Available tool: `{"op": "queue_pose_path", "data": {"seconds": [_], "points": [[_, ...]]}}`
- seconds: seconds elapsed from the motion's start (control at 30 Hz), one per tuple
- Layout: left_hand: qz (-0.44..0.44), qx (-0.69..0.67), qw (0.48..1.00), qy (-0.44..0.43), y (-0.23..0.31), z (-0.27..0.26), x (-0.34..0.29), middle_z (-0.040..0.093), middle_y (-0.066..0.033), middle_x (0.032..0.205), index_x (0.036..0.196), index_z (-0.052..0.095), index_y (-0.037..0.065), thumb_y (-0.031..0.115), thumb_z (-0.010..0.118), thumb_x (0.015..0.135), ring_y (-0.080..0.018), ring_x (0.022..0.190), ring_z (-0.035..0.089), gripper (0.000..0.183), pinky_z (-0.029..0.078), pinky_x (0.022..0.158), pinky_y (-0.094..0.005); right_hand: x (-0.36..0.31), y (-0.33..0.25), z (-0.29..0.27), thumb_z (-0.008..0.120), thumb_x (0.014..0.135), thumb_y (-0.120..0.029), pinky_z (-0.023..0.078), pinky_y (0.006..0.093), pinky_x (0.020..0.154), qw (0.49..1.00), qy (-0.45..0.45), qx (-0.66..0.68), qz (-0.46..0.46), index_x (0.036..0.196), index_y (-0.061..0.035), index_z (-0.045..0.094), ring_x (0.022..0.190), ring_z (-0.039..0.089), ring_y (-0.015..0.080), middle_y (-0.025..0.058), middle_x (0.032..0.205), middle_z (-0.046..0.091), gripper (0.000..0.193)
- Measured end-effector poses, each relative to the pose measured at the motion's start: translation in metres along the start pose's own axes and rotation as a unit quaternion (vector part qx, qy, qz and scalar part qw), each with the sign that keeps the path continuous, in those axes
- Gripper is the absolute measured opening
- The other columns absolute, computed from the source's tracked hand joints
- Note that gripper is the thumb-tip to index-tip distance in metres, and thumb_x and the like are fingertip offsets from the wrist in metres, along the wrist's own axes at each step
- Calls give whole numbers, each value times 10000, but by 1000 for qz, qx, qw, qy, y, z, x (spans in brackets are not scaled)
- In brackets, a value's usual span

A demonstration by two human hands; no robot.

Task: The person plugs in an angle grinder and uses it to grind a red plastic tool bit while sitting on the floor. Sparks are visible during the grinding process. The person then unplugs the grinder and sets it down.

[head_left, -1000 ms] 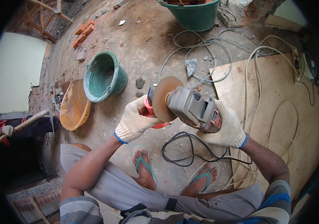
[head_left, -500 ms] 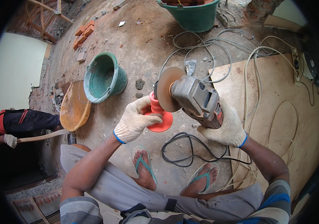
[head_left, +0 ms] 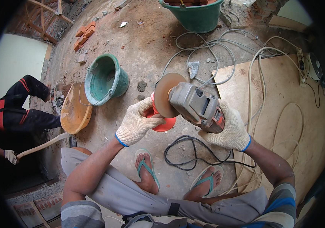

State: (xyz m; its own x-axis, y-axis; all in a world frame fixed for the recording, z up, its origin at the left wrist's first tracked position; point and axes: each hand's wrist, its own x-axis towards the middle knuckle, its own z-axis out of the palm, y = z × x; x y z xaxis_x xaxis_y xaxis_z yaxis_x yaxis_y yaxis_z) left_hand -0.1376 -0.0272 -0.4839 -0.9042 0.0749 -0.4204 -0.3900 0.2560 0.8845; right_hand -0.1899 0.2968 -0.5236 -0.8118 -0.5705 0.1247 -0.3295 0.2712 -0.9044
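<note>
In my gloved right hand [head_left: 231, 127] is an angle grinder [head_left: 192, 102], gripped by its body and tilted up to the left. Its round brown disc [head_left: 164, 95] faces my left hand [head_left: 136, 123], also gloved. Those fingers wrap round a red spool-shaped piece with a round flange [head_left: 166, 124], held upright above the floor. The disc overlaps the upper part of this piece; whether they touch I cannot tell. Below the grinder, a black cable [head_left: 185, 161] lies looped on the concrete between my sandalled feet.
A green bucket [head_left: 122, 81] stands beside a tilted yellow pan [head_left: 75, 114]. Farther off are a green tub [head_left: 198, 21] and orange bricks [head_left: 84, 35]. Pale cables cross a plywood sheet [head_left: 284, 133] at right. A co-worker [head_left: 20, 106] at left holds a wooden handle [head_left: 42, 145].
The grinder has shifted slightly left, and its disc covers more of the red piece. My left hand stays nearly still. At left, the co-worker's leg appears raised and the wooden handle's end is lower.
</note>
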Motion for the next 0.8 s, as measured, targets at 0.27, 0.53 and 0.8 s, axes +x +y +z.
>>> {"op": "queue_pose_path", "data": {"seconds": [0.27, 0.53, 0.8], "points": [[14, 10, 1000, 0, 0, 1, -1, 742, -84, 1318, 1420, 669, 7, 65, 867, 894, -159, 1221, 686, 565, 544, 1110, -361, 0, 3, 2, 972, 734, -327, 603, 415, 962, 1000, -4, -7, 3, 1457, -25, 526, 1085, 770, 320, 196, 1209, 738, 901], [47, 57, 997, -10, -8, -2, 1, 738, -94, 1309, 1420, 666, 11, 102, 889, 893, -163, 1212, 692, 580, 553, 1102, -370, 2, 3, 2, 969, 742, -337, 590, 426, 969, 999, 7, 17, 29, 1436, -20, 537, 1090, 759, 324, 191, 1208, 733, 877], [46, 35, 998, 0, -8, -3, 1, 725, -116, 1349, 1470, 630, 6, 77, 883, 897, -176, 1245, 689, 631, 553, 1120, -366, 1, 6, 3, 960, 761, -359, 583, 430, 962, 997, 19, 23, 75, 1419, -30, 545, 1085, 750, 334, 194, 1191, 736, 845]]}}
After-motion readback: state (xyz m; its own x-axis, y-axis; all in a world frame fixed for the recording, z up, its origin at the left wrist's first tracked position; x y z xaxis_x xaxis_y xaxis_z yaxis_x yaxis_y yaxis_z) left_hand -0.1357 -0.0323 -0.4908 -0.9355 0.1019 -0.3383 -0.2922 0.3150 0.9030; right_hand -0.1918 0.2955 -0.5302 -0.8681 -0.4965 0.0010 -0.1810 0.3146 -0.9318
